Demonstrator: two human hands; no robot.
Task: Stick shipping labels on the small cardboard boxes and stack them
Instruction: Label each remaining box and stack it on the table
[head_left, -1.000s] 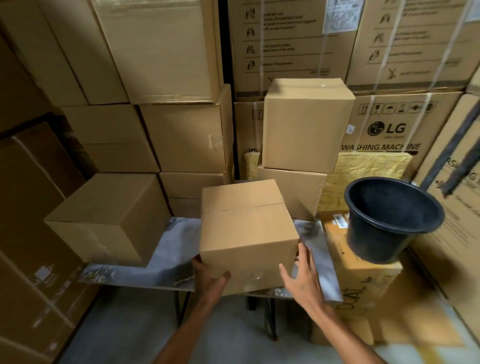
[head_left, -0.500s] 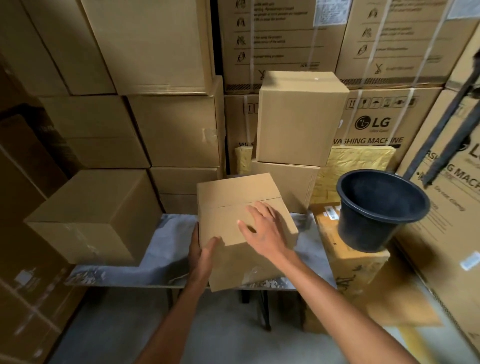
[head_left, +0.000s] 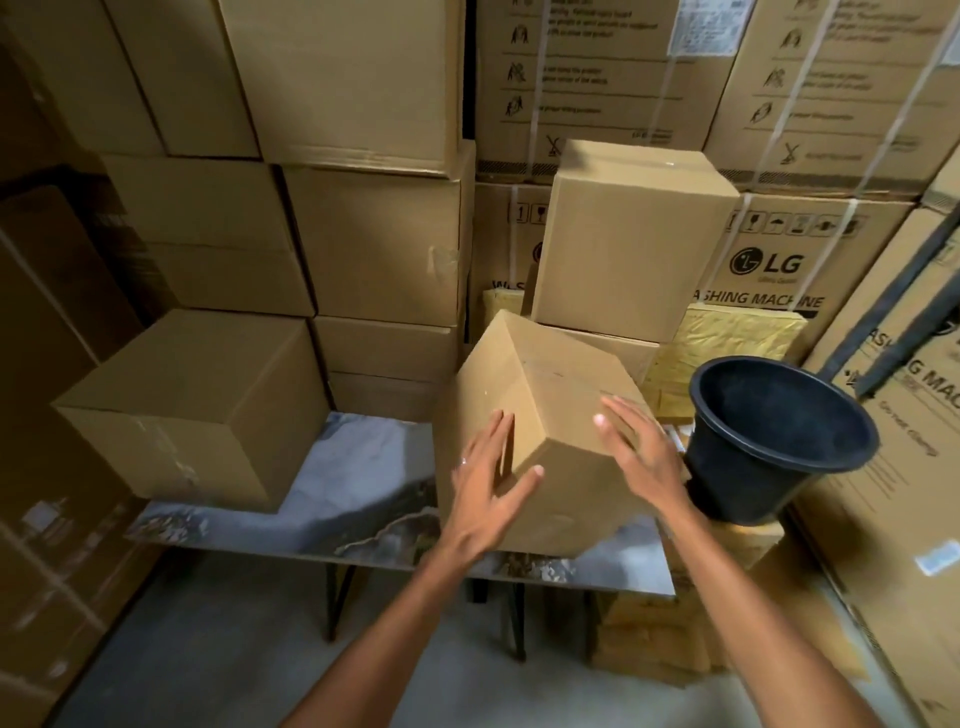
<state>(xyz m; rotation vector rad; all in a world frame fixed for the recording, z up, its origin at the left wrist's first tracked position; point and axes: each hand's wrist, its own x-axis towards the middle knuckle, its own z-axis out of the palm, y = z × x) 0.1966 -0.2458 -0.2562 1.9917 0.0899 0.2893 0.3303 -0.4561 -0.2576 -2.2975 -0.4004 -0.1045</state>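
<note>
A small plain cardboard box (head_left: 550, 395) stands tilted on one corner on the grey patterned table (head_left: 363, 478), a near vertical edge pointing at me. My left hand (head_left: 485, 488) lies flat with spread fingers on its left face, thumb across the near edge. My right hand (head_left: 636, 457) presses with straight fingers on its right face. Another small box (head_left: 197, 405) sits on the table's left end. Two more boxes (head_left: 634, 249) are stacked behind the tilted one. No shipping label is visible.
A black plastic bucket (head_left: 779, 441) rests tilted on a yellow carton right of the table. Large cartons, some marked LG washing machine (head_left: 769, 275), wall in the back and both sides. Bare floor lies under the table.
The box has been turned and tipped from flat to standing on a corner. My right hand slid from its top to the right face; my left moved onto the left face.
</note>
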